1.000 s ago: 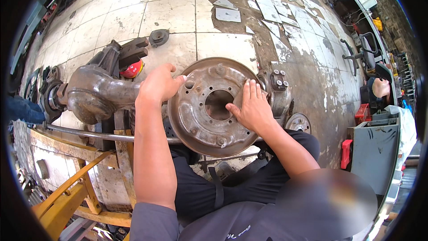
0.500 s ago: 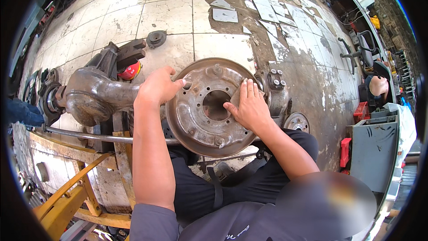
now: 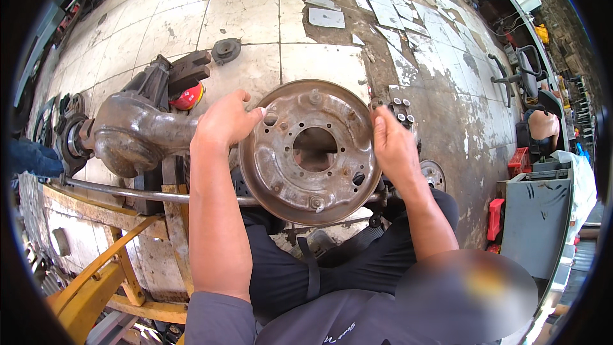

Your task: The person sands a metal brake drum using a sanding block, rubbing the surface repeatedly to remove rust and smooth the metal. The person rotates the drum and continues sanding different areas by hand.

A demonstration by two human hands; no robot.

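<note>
A round steel brake backing plate, worn brown and grey, stands in front of me with its face toward me. It has a large centre hole, a ring of small holes and several studs. My left hand grips its upper left rim, thumb on the face and fingers partly behind the edge. At the right rim my right hand is closed, thumb upward, fingers curled and partly hidden. What lies in those fingers I cannot make out. Left of the plate lies a heavy axle housing.
A long steel rod crosses behind my left forearm above a yellow wooden frame. A red round object and a metal flange sit beyond the housing. Broken tiles litter the far floor. A grey cabinet stands at right.
My right hand has left the plate's face, where it lay flat over a tan piece, and moved right to the rim, its fingers now curled. My left hand keeps its grip.
</note>
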